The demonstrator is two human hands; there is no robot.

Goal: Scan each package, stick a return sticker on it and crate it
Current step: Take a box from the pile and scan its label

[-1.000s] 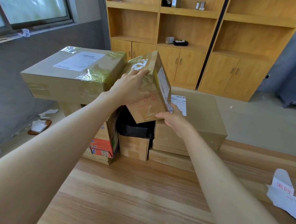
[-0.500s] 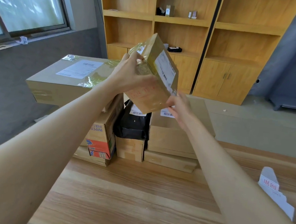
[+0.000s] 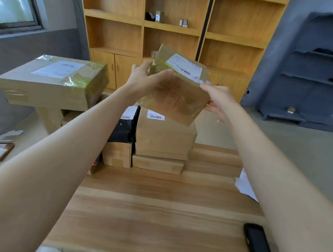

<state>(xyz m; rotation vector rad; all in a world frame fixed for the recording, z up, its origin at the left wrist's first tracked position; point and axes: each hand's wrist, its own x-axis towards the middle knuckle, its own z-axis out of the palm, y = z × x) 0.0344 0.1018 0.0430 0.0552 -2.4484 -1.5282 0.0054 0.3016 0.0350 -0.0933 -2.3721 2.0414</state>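
Small brown tape-wrapped cardboard package (image 3: 176,94), tilted, held in the air above the pale wooden table (image 3: 153,216) and in front of a stack of brown cardboard parcels (image 3: 164,138). Left hand (image 3: 143,81) grasps its left end; right hand (image 3: 219,99) pinches its right corner (white barcode label (image 3: 184,67) faces upward). Black handheld scanner (image 3: 259,248) lies on the table beside the right forearm

The box (image 3: 177,90) has been raised from low against the stack of parcels (image 3: 162,137) and is now held clear above it. It has been turned, so that its white label (image 3: 184,67), earlier on the right side, faces upward. The right hand (image 3: 219,100) has been shifted from the lower corner to the right edge. A black handset (image 3: 259,249) has been brought into view on the table (image 3: 153,216).
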